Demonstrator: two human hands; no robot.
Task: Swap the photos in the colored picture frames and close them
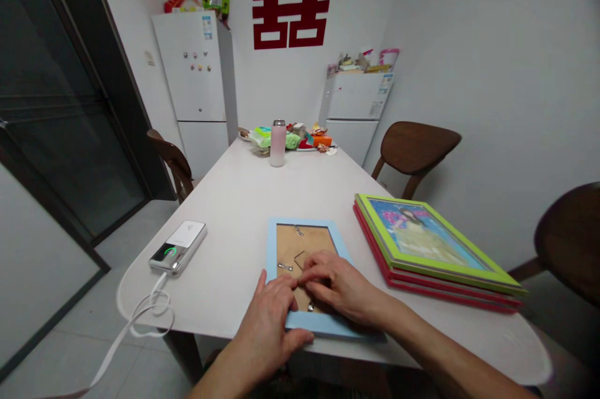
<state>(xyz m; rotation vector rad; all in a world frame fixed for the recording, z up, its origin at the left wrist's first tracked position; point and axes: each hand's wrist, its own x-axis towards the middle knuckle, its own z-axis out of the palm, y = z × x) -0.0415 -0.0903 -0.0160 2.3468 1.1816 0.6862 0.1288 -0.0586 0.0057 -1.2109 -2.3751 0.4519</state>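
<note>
A light blue picture frame (272, 247) lies face down on the table, its brown backing board (307, 237) uppermost. Small metal clips sit round the board: one at the far edge (299, 230), one on the left (284, 267) and one near the bottom (310, 306). A bent wire piece (298, 257) rises from the middle. My left hand (272, 318) grips the near left corner, thumb along the near edge and fingers over the board. Bent over the board's middle, my right hand (335, 286) has its fingertips pinched by the wire; what they hold is hidden.
To the right lies a stack of frames, a green one (422, 211) over red ones (384, 267). A power bank (180, 246) with a white cable (152, 305) lies left. A pink bottle (277, 146) and packaged items (319, 139) stand at the far end; chairs (417, 146) flank the table.
</note>
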